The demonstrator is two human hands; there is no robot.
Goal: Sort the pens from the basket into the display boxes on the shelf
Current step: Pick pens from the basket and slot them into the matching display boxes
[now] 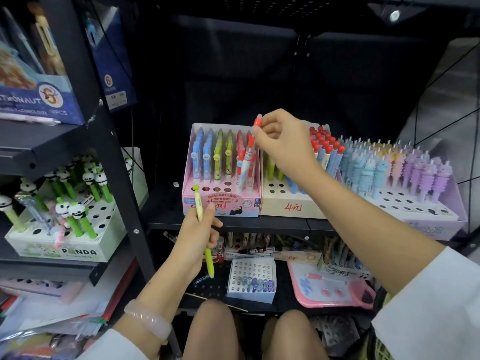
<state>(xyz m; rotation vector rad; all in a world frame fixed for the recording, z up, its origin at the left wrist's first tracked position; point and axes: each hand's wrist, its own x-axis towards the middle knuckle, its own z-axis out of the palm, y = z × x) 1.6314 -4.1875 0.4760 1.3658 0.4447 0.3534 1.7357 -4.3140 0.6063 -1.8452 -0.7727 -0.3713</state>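
The right hand [281,141] pinches a red-and-white plastic pen [248,157] by its cap; the pen hangs at seven o'clock into the pink cardboard display box [220,203]. The left hand [197,229], at seven o'clock from the box, grips a yellow-green pen [205,229].

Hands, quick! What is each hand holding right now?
Left hand: closed around a green pen.
Right hand: pinching a red-capped pen over the pink display box.
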